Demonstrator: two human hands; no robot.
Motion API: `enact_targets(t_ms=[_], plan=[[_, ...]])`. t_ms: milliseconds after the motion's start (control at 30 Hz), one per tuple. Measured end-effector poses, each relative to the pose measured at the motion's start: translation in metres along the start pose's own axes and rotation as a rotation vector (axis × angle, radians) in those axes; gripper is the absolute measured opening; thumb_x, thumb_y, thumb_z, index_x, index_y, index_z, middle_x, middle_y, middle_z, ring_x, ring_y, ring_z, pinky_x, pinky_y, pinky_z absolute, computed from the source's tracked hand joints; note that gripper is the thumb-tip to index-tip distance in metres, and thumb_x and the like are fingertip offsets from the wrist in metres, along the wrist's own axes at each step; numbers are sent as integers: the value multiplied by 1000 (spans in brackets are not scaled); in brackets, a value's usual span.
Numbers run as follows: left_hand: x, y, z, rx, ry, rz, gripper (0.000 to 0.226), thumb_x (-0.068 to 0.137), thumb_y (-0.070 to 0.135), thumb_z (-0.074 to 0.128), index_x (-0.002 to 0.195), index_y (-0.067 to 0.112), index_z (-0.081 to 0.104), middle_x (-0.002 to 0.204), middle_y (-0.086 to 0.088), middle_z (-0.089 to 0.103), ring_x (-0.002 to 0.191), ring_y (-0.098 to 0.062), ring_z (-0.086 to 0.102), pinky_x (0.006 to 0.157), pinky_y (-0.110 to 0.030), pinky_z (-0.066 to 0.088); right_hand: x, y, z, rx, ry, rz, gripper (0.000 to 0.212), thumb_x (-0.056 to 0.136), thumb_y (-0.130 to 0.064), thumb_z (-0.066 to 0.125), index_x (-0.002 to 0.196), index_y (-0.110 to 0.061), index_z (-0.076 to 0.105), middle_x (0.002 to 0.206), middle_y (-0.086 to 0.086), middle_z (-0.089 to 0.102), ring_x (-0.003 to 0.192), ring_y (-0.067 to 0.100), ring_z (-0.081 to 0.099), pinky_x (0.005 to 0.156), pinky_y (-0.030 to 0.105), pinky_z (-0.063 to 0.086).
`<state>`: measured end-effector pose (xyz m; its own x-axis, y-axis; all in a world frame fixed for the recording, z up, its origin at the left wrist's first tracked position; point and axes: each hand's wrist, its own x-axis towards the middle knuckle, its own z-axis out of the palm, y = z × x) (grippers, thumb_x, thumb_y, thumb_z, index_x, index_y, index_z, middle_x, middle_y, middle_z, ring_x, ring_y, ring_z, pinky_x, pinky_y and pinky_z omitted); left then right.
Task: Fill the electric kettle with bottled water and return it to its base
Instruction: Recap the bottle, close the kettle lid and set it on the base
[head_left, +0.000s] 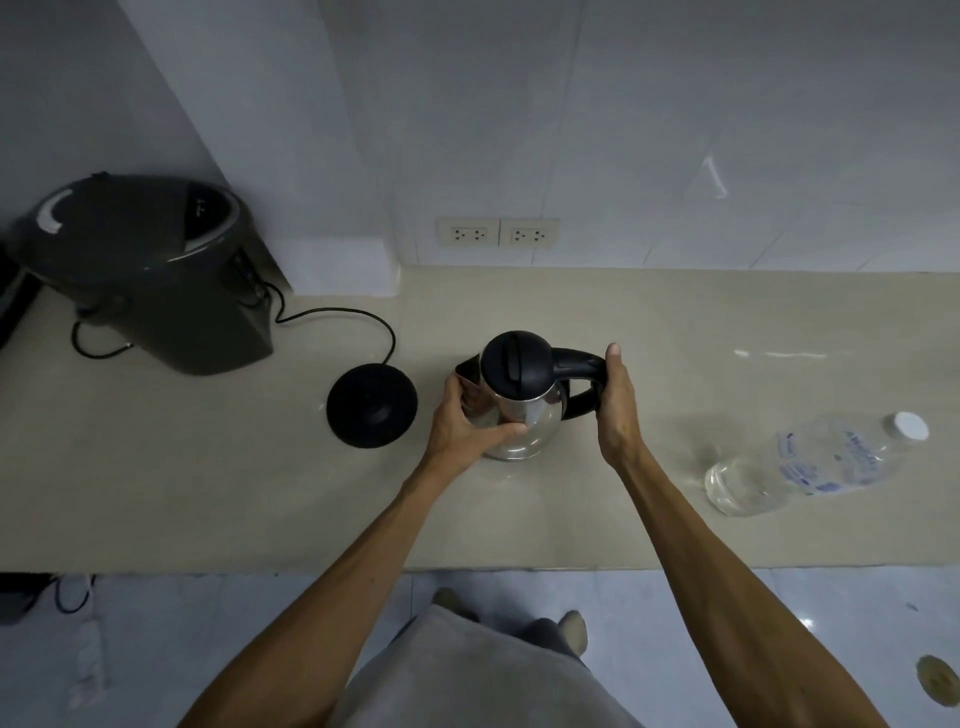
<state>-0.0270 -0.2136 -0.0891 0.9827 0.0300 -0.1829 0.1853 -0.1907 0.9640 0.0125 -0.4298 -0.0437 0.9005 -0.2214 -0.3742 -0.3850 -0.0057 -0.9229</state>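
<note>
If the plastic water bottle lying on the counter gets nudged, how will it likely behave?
The bottle lies on its side, so it would probably roll. It looks nearly empty and thin-walled, so likely light and easily dented. Its white cap is on, so spilling seems unlikely.

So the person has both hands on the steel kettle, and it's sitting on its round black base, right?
Not quite. The head view shows both hands, left hand and right hand, on the steel kettle, but it stands on the counter; its round black base lies bare to its left.
</note>
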Motion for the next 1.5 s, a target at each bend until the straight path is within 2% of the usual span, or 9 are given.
enact_targets(t_ms=[67, 267, 367, 533, 633, 933, 1167, 1233, 1500], plan=[[5, 6, -22, -4, 14, 10, 87, 53, 41, 102, 123, 48, 51, 119, 21, 69, 114, 4, 65, 91, -15, 56, 0, -10, 19, -10, -36, -9, 88, 88, -82, 33, 129, -11, 65, 133, 14, 65, 127, 30, 60, 117, 54, 39], [22, 16, -98, 14, 65, 14, 99, 51, 43, 101, 135, 30, 51, 130, 9, 69, 126, -12, 64, 110, -43, 54, -4, -38, 87, -45, -157, -122, 75, 97, -76, 27, 114, -22, 76, 117, 4, 76, 116, 14, 68, 113, 47, 44], [29, 19, -137, 45, 66, 7, 103, 51, 43, 101, 139, 28, 49, 135, 9, 67, 130, -14, 62, 114, -46, 51, -5, -44, 120, -63, -200, -88, 94, 87, -87, 28, 133, -13, 64, 135, 8, 66, 130, 20, 58, 119, 50, 37], [37, 16, -190, 33, 51, -12, 96, 53, 37, 102, 135, 27, 52, 128, 7, 68, 122, -12, 66, 110, -41, 53, -5, -41, 166, -109, -273, -50, 105, 80, -94, 29, 136, -9, 58, 139, 7, 61, 132, 22, 55, 118, 47, 38], [38, 10, -211, 27, 46, -45, 80, 55, 29, 102, 119, 32, 54, 119, 8, 66, 112, -8, 66, 102, -36, 54, -5, -34, 186, -113, -276, -30, 104, 73, -97, 31, 118, -7, 57, 123, 1, 58, 114, 18, 54, 101, 40, 42], [40, -16, -235, 8, 72, -96, 72, 57, 17, 102, 109, 32, 55, 105, 19, 67, 100, 2, 66, 87, -18, 51, -7, -18, 215, -129, -283, 19, 106, 80, -91, 35, 137, -5, 57, 140, 13, 59, 133, 23, 53, 118, 44, 37], [33, -27, -234, -26, 106, -114, 85, 62, 7, 100, 133, 12, 54, 132, -18, 65, 116, -16, 65, 105, -36, 54, -2, -10, 221, -152, -289, -1, 79, 99, -71, 37, 135, -4, 60, 135, 10, 63, 131, 16, 57, 113, 34, 40], [31, -25, -234, -34, 116, -115, 88, 58, 14, 100, 133, 11, 53, 131, -19, 64, 114, -16, 64, 104, -37, 53, 0, -11, 222, -166, -307, -32, 75, 101, -68, 37, 130, -4, 64, 128, 8, 68, 124, 7, 62, 108, 30, 43], [25, -29, -228, 21, 132, -133, 90, 59, 17, 102, 133, 15, 51, 125, -3, 66, 115, -16, 66, 109, -45, 55, 3, -6, 216, -209, -346, -5, 87, 95, -76, 37, 139, -4, 56, 142, 13, 59, 136, 23, 53, 121, 46, 36]])
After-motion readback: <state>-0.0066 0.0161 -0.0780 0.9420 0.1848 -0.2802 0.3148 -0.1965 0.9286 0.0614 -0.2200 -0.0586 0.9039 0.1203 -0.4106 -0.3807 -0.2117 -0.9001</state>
